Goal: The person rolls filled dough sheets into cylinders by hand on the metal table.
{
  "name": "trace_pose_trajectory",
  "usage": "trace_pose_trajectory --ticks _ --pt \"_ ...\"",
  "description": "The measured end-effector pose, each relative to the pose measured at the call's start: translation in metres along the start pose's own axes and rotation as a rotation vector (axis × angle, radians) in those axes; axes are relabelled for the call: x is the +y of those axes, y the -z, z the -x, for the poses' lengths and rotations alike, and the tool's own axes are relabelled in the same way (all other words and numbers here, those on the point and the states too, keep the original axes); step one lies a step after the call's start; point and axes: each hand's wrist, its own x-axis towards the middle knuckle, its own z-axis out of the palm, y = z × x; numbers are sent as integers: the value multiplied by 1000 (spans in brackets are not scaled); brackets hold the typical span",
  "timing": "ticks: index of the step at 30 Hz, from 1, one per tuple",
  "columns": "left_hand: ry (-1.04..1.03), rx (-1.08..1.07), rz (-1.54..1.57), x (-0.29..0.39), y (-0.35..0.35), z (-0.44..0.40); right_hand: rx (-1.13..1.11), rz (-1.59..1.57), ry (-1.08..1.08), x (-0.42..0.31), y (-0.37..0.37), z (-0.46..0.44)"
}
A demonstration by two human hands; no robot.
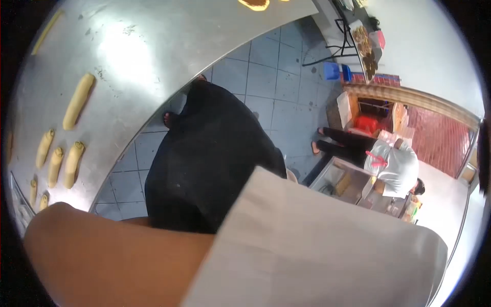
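Neither of my hands shows. A bare arm [117,256], bent at the elbow, and a light sleeve [307,245] fill the lower part of the head view. Beyond the elbow, rolled dough pieces lie on the steel table [153,30]: a longer dough roll [79,101] stands apart, and several shorter rolls [73,165] are grouped nearer the arm. A thin dough strip [47,31] lies at the far left. At the top edge is a flat dough piece with brown filling [254,3], partly cut off.
Dark clothing [215,153] covers my lap beside the table edge. A metal-edged tray [21,204] is at the lower left. Across the tiled floor [273,77], a co-worker [391,161] stands at a counter with a glass-sided case [340,179]. A side table holds trays of food [364,46].
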Motion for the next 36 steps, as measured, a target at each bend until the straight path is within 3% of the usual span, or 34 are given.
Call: trace_pose_trajectory --ticks 6,11,16,19,22,26,31,33,35,36 --pt "26 -83 100 5 -28 11 -94 250 -71 -6 9 10" --pt "-60 101 46 34 35 10 103 321 -123 -33 85 -30" --pt "-142 265 -147 118 125 34 268 257 -285 -28 215 -63" --pt "-99 211 -43 98 102 24 180 413 -289 -33 191 -63" --pt "10 30 196 43 20 3 -38 706 -228 -29 97 -46" --pt "99 -187 354 18 -57 -12 -277 983 -241 5 20 -27" --pt "53 -351 297 55 -82 -60 -438 1136 -453 79 10 -55" --pt "-25 -366 296 76 -111 -72 -428 1214 -555 125 12 -45" --pt "-106 -353 307 94 -139 -87 -391 1288 -646 123 19 -73" --pt "-145 -340 319 97 -154 -94 -476 1367 -602 141 -5 -42"
